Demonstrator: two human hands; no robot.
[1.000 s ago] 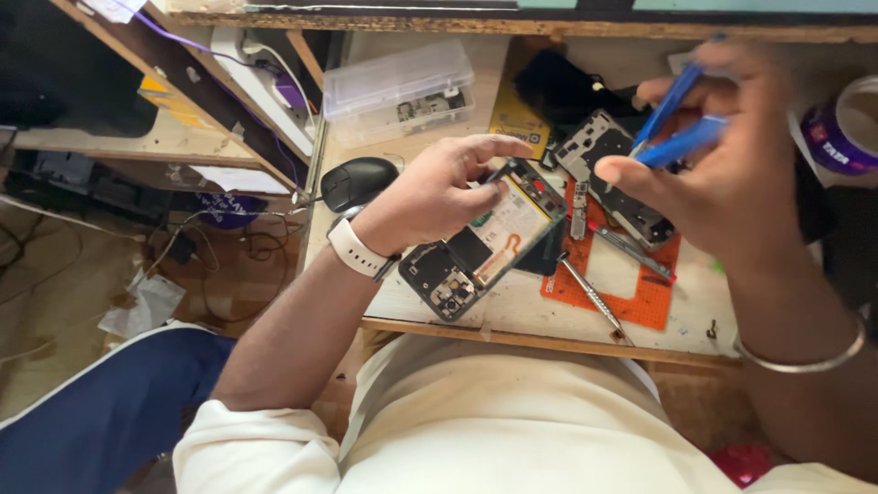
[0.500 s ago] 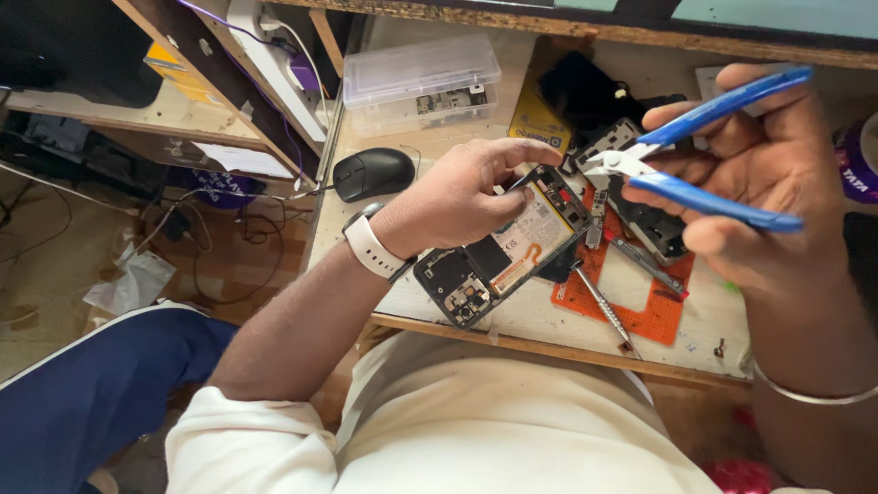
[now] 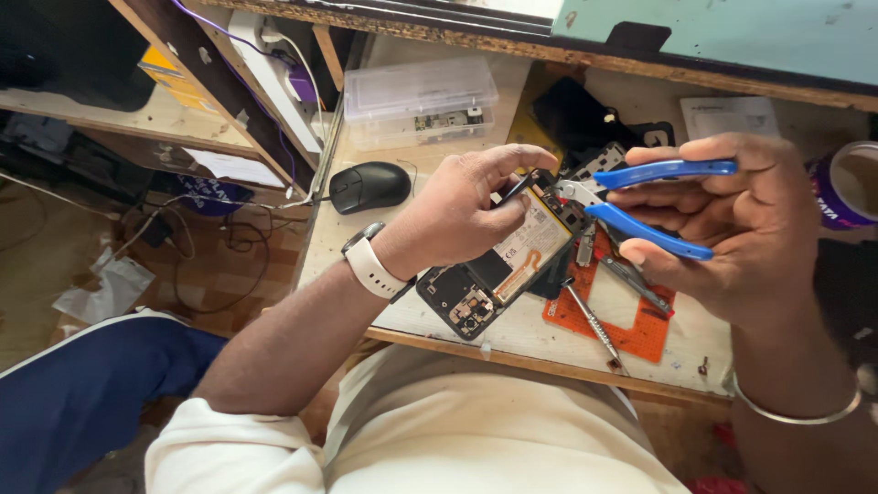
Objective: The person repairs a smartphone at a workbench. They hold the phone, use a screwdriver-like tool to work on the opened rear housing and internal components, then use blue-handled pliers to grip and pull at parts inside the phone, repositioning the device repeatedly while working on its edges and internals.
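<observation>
The left hand (image 3: pixel 457 215) steadies the opened smartphone (image 3: pixel 498 265) above the worktop (image 3: pixel 512 334), fingers clamped round it; from three o'clock, the right hand (image 3: pixel 741 220) grips blue-handled cutters (image 3: pixel 640 197), tip at the phone's upper edge.

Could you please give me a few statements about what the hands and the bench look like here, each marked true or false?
1. The right hand holds blue-handled pliers. True.
2. The left hand holds an opened phone with its back cover off. True.
3. The phone lies flat on the orange mat. False: it is held tilted, above the bench.
4. A black computer mouse sits on the bench. True.
5. The left wrist is bare. False: it wears a white-strapped watch.
</observation>
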